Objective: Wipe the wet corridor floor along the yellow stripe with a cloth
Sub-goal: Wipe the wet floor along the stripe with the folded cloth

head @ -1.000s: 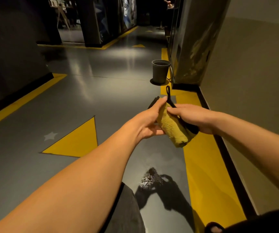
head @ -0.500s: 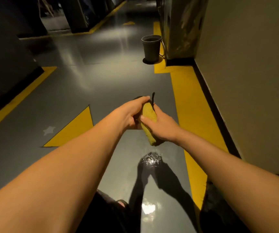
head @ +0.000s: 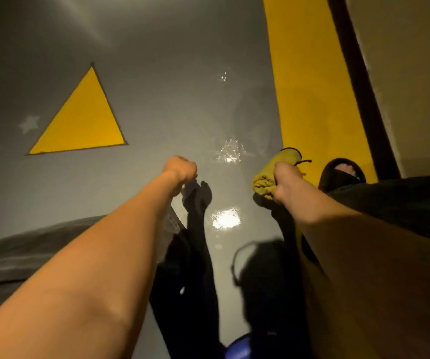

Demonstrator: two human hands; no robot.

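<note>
Yellow cloth bunched in right hand grip, left hand curled in empty fist

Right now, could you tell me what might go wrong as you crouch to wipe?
Slipping: the puddle glistens just ahead of the sandalled foot. The cloth is bunched in the right hand, so it may smear rather than soak unless opened. The left hand is fisted and off the floor, giving no support.
</note>
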